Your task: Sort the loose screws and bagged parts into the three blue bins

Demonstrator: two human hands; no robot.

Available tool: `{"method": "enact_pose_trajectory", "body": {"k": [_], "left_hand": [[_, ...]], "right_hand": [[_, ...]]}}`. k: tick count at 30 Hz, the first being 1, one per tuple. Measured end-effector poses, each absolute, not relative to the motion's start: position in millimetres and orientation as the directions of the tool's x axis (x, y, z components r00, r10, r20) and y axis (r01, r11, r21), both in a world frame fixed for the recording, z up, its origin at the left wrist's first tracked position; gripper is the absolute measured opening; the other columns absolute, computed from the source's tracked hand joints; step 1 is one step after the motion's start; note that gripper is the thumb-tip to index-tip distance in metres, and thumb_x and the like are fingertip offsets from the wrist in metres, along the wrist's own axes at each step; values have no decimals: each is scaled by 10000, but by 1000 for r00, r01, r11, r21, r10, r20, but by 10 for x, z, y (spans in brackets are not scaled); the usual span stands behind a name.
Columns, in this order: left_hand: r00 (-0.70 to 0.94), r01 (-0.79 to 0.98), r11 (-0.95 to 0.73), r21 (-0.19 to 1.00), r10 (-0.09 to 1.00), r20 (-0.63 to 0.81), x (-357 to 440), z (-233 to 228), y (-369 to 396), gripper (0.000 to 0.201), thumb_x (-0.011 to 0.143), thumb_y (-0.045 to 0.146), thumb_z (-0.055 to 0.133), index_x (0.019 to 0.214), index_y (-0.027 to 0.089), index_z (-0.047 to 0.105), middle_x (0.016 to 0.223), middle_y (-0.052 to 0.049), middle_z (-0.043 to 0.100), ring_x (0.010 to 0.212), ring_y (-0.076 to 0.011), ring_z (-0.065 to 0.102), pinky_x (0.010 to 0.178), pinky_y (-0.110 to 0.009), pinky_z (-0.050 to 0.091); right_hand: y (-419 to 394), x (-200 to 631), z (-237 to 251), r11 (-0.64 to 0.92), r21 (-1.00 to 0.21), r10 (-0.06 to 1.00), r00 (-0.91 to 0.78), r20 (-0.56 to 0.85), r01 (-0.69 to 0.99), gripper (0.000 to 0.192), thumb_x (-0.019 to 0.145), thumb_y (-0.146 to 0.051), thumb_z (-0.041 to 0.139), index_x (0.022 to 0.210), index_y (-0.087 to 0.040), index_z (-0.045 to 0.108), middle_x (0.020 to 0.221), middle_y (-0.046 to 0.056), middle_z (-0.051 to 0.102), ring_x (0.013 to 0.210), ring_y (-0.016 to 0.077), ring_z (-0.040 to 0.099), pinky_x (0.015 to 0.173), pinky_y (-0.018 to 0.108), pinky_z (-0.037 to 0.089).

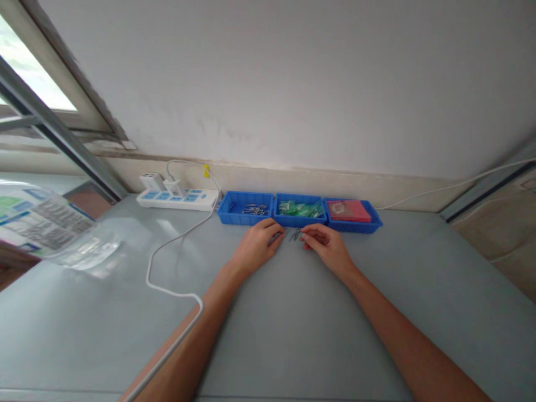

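Note:
Several thin metal screws (295,235) lie on the grey table between my two hands, in front of the blue bins. My left hand (260,244) rests just left of them, its fingers bent and a gap showing between thumb and fingertips. From the right, my right hand (328,245) reaches the screws with thumb and fingers drawn together; whatever is in that pinch is too small to make out. Behind the hands stand a left bin (226,216) with loose screws, a middle bin (299,221) with green and clear plastic pieces, and a right bin (355,226) with red packets.
A white power strip (180,199) with plugged-in chargers sits at the back left. Its white cable (167,242) runs over the table and across my left forearm. A large clear plastic bottle (58,229) juts in at the left. The wall (293,89) rises behind the bins.

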State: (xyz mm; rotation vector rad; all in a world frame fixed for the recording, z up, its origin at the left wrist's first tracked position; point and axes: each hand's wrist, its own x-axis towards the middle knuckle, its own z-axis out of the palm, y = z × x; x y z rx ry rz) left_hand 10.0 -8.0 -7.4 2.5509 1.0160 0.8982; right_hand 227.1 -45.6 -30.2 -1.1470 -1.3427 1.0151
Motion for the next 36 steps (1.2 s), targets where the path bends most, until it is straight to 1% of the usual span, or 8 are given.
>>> {"method": "enact_pose_trajectory", "body": {"k": [4, 10, 14, 18, 21, 24, 29, 36], "left_hand": [[543, 372, -810, 454, 586, 601, 113, -4, -121, 135, 993, 206, 590, 979, 187, 723, 971, -50, 709, 866, -150, 674, 788, -246, 541], [625, 356, -903, 241, 422, 657, 154, 3, -191, 195, 1026, 228, 546, 1019, 173, 733, 1010, -71, 723, 913, -172, 687, 818, -273, 558], [557, 473, -861, 186, 455, 695, 98, -24, -126, 183, 1028, 243, 551, 1045, 188, 725, 1017, -62, 729, 905, -167, 691, 829, -273, 554], [295, 681, -687, 253, 574, 764, -63, -37, 15, 186, 1020, 262, 565, 1038, 173, 727, 1019, -76, 731, 901, -185, 695, 817, -288, 546], [185, 756, -561, 338, 678, 711, -186, -14, 83, 205, 1008, 294, 579, 1049, 170, 737, 1016, -76, 730, 783, -172, 673, 730, -285, 523], [329, 732, -586, 349, 752, 571, -246, 54, 69, 239, 1006, 341, 573, 1015, 179, 748, 910, -52, 716, 707, -158, 636, 687, -277, 491], [707, 564, -726, 393, 671, 225, -214, 116, -9, 181, 892, 363, 722, 908, 185, 752, 816, -21, 680, 699, -148, 621, 647, -243, 459], [726, 560, -710, 426, 669, 161, -156, -17, 44, 115, 925, 199, 602, 862, 177, 697, 852, -34, 658, 749, -163, 618, 689, -253, 467]], "right_hand": [[-456, 2268, -307, 189, -979, 981, 22, 191, 80, 240, 779, -407, 768, 916, -215, 723, 822, 33, 750, 651, 166, 698, 659, 309, 585], [-463, 2268, -282, 190, -979, 982, -17, 189, 78, 232, 770, -384, 783, 926, -224, 720, 798, 19, 737, 681, 175, 701, 676, 317, 599], [-461, 2271, -290, 181, -980, 983, -18, 181, 82, 230, 765, -372, 788, 926, -221, 725, 802, 20, 729, 681, 170, 695, 672, 314, 594], [-459, 2271, -302, 164, -984, 987, -11, 163, 69, 231, 755, -372, 793, 917, -219, 734, 818, 28, 730, 691, 172, 691, 678, 321, 595], [-459, 2274, -307, 165, -984, 986, -16, 164, 68, 233, 759, -375, 790, 921, -216, 734, 827, 31, 731, 690, 172, 692, 679, 325, 593], [-457, 2279, -313, 168, -983, 986, -21, 167, 73, 230, 766, -369, 785, 929, -216, 729, 832, 30, 733, 687, 170, 696, 677, 320, 587], [-454, 2282, -320, 191, -977, 982, -26, 189, 95, 203, 788, -358, 766, 930, -218, 724, 818, 23, 731, 674, 163, 692, 675, 314, 585], [-467, 2295, -299, 186, -977, 982, -39, 183, 102, 226, 788, -374, 782, 945, -220, 727, 848, 30, 738, 703, 168, 697, 700, 322, 597]]}}
